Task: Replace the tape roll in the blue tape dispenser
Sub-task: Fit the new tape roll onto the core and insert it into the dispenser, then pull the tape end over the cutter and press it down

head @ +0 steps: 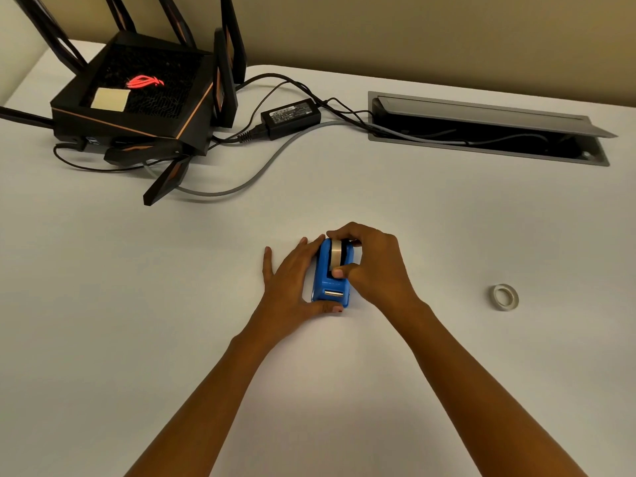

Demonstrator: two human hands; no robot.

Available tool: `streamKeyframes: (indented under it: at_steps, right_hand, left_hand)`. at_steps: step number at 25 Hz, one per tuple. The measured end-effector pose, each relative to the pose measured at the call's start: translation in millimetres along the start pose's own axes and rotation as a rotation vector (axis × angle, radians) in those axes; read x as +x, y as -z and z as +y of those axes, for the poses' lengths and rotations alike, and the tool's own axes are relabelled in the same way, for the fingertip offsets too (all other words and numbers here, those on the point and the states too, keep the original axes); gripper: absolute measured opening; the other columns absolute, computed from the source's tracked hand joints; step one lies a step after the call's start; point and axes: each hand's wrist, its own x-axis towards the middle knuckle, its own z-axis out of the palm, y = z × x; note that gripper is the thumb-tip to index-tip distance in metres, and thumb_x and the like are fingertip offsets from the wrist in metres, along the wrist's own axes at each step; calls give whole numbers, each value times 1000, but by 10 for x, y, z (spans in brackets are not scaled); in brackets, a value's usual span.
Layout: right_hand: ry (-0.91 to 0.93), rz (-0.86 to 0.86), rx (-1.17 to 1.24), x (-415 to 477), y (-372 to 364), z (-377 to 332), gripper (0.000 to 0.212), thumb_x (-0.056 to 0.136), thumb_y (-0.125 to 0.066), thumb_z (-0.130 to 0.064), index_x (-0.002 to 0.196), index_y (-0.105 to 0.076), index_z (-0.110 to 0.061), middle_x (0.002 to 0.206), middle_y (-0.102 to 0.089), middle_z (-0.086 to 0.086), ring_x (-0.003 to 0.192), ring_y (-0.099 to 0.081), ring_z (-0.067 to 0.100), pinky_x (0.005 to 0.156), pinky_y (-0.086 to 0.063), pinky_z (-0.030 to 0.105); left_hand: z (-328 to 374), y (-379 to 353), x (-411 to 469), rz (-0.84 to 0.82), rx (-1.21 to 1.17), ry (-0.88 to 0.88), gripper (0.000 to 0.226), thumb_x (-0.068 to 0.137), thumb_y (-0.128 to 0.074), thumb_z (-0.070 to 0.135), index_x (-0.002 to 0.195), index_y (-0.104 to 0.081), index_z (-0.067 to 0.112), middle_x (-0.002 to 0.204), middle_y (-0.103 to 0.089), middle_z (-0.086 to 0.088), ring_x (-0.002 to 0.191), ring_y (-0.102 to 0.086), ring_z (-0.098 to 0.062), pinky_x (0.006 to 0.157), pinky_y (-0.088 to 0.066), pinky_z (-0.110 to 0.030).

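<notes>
Both hands meet at the blue tape dispenser (pixel 331 277), which stands on the white worktop (pixel 172 304) with its metal cutter end toward the person. Left hand (pixel 292 284) lies flat and spread against the dispenser's left side, fingers stretched forward along the worktop, thumb curled round the near end below the cutter, bracing the body rather than gripping it. Right hand (pixel 371 266) arches over the top from the right side, its fingers hooked over the far edge of the tape roll (pixel 335 254) and its thumb pressed on the roll's near face, so the hand is closed narrow on the roll. That roll sits in the dispenser's cradle, its pale band showing between thumb and fingers; whether it is fully seated cannot be told.

Well off to the right of the right hand, a second tape roll (pixel 505 297) lies flat on the worktop, apart from everything else. Far beyond the left hand, a black router (pixel 137 98) with upright antennas stands at the back corner. Just beside it, further right, lies a black power adapter (pixel 290 118). Cables run from there into an open cable box (pixel 481 129) set in the worktop, far beyond the right hand.
</notes>
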Motion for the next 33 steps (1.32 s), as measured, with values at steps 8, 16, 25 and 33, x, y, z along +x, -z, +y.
streamKeyframes:
  at_steps: [8, 16, 25, 33]
  right_hand:
    - [66, 123, 70, -206, -135, 88, 48, 72, -74, 1, 117, -60, -8, 115, -65, 10, 99, -49, 8, 80, -25, -13]
    - [79, 70, 127, -212, -112, 131, 62, 73, -76, -5, 129, -50, -15, 121, -52, -9, 109, -46, 3, 87, -26, -10]
    - [105, 106, 54, -95, -110, 136, 44, 68, -77, -1, 109, -60, -8, 99, -57, -5, 83, -52, -5, 77, -31, -9]
    - [151, 78, 24, -122, -101, 175, 49, 69, -80, -11, 113, -57, -13, 103, -58, -7, 88, -51, -1, 82, -31, -8]
  left_hand:
    - [15, 14, -18, 23, -4, -17, 132, 33, -10, 98, 141, -20, 22, 152, -29, 0, 143, -15, -14, 115, 14, -49]
    - [-4, -13, 1, 23, 16, -35, 128, 37, -10, 98, 141, -17, 24, 152, -28, 3, 144, -12, -12, 116, 12, -52]
    - [-20, -37, -12, 62, -54, -43, 124, 41, -18, 97, 140, -22, 23, 149, -34, 0, 142, -19, -15, 115, 13, -50]
    - [-13, -31, -23, 83, -69, -52, 118, 42, -20, 96, 139, -17, 28, 148, -36, -1, 142, -21, -15, 116, 11, -51]
